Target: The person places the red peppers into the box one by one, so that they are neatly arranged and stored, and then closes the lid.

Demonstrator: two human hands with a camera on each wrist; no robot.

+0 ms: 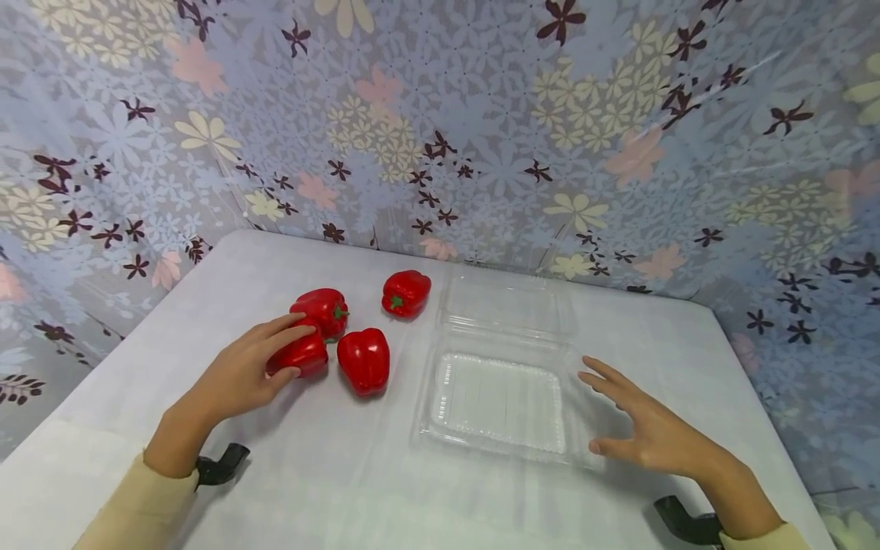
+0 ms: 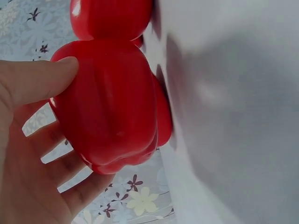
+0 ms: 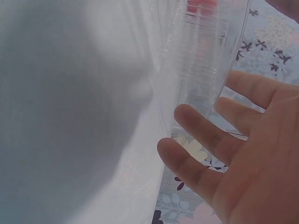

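Red pepper, one of four: we see left hand pinching it; right hand spread, beside clear container.

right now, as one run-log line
left hand: around red pepper; right hand: beside clear container; container: open; three other peppers: on table

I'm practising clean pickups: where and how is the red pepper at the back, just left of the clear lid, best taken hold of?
Probably round the middle of the red pepper, coming from above and gripping opposite sides. Its rounded body sits apart from the other peppers and the clear lid; its green stem looks too small to grip.
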